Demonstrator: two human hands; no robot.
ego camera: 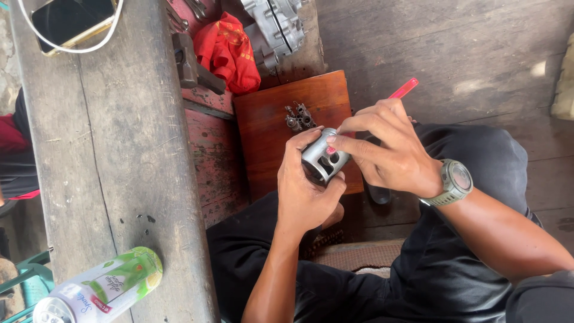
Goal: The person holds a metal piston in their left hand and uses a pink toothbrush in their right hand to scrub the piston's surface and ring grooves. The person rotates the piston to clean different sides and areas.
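Both hands met above the lap: the left hand (305, 191) wrapped a grey metal piston (323, 157) from below to steady it, while the right hand (388, 149) pinched a thin red tool (404, 88), its tip reaching the piston's side opening.

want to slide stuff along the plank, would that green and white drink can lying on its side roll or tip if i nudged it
The can lies on its side on the wooden plank, so it cannot tip; a sideways nudge would probably set its round body rolling. It sits close to the plank's near edge, so it might roll off. Whether it is full cannot be seen; if empty, it would likely shift at a light touch.
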